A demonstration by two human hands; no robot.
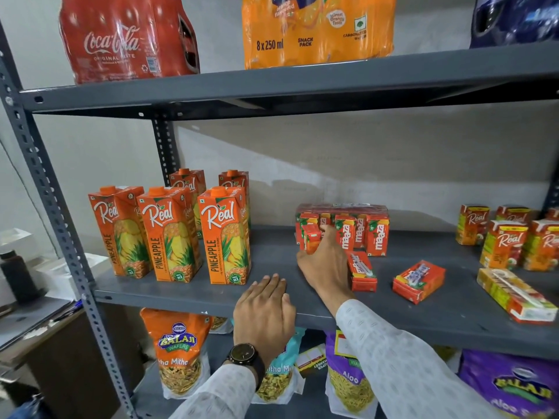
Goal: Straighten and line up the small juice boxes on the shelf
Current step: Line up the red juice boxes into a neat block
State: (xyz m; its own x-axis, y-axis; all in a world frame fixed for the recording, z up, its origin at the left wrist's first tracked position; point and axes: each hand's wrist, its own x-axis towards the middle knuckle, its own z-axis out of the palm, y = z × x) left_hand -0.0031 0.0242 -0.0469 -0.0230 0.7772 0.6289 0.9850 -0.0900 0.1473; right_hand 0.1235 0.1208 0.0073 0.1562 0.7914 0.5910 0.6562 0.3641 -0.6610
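Your right hand grips one small juice box upright at the standing row toward the shelf back; your left hand rests flat and empty on the front edge. Two boxes lie toppled nearer the front, so you're early on.

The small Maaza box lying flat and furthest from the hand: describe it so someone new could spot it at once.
Find the grey middle shelf, then the upright row of small Maaza boxes right of the tall pineapple cartons. In front of that row two small boxes lie flat; the one wanted is the right-hand one, skewed, apart from the right hand, straw side up, while its twin lies against that hand.
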